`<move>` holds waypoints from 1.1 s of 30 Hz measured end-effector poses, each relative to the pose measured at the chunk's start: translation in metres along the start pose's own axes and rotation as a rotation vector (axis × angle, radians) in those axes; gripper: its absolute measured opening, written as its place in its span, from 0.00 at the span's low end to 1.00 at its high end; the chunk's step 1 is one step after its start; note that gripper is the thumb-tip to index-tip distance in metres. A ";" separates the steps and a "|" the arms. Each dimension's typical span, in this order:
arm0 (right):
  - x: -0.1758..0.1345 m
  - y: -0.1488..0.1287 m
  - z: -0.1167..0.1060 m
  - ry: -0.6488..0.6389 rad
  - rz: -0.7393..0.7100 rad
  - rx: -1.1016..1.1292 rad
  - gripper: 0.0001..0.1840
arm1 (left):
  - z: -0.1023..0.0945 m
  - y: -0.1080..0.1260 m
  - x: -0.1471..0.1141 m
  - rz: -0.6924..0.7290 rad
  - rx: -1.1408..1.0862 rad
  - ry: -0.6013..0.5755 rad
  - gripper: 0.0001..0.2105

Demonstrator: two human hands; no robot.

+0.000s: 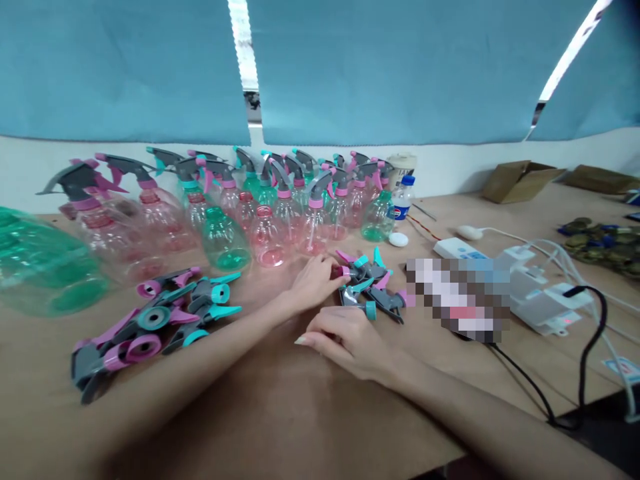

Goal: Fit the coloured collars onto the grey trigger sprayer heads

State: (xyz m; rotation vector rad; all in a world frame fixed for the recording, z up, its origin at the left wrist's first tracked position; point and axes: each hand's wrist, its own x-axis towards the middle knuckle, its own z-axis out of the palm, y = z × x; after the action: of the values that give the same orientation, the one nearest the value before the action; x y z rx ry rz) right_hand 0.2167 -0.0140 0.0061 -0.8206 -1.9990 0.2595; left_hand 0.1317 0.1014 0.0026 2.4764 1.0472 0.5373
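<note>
My left hand (316, 285) reaches forward, its thumb and fingers closed at the magenta collar of a spray trigger head (345, 271) at the near side of a small pile. Closer to me, my right hand (347, 339) hovers low over or rests on the table, fingers loosely bent and thumb apart, with nothing visible in it. Just beyond it lies a grey spray trigger head with a teal collar (370, 310). To its right is another with a pink collar (407, 299). The fingertips of my right hand are partly hidden.
More trigger heads (154, 319) lie heaped at left. Behind stand several spray bottles with heads fitted, and open-necked ones such as a green bottle (224, 240). A large green bottle (45, 267) lies at far left. At right are a blurred-out object (455, 300), power strip (463, 252), cables and cardboard box (520, 181).
</note>
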 end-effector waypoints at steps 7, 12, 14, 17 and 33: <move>0.003 0.002 -0.005 0.018 0.104 -0.042 0.24 | -0.013 -0.002 -0.011 -0.033 -0.216 0.065 0.10; 0.002 0.005 -0.002 -0.039 0.237 -0.066 0.19 | -0.050 0.002 -0.041 0.008 -0.174 0.206 0.09; 0.001 0.005 -0.001 -0.054 0.274 -0.051 0.17 | -0.066 0.002 -0.055 0.046 -0.050 0.242 0.10; -0.001 0.005 0.001 -0.048 0.321 -0.024 0.14 | -0.078 0.000 -0.079 0.109 0.117 0.231 0.10; -0.005 0.012 0.008 -0.198 0.446 0.033 0.17 | -0.035 -0.019 -0.122 0.170 -0.016 0.287 0.13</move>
State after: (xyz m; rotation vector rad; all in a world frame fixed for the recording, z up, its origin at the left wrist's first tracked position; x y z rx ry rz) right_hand 0.2175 -0.0075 -0.0074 -1.2574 -1.9640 0.6488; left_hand 0.0244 0.0302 -0.0002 2.5395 0.9314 0.9735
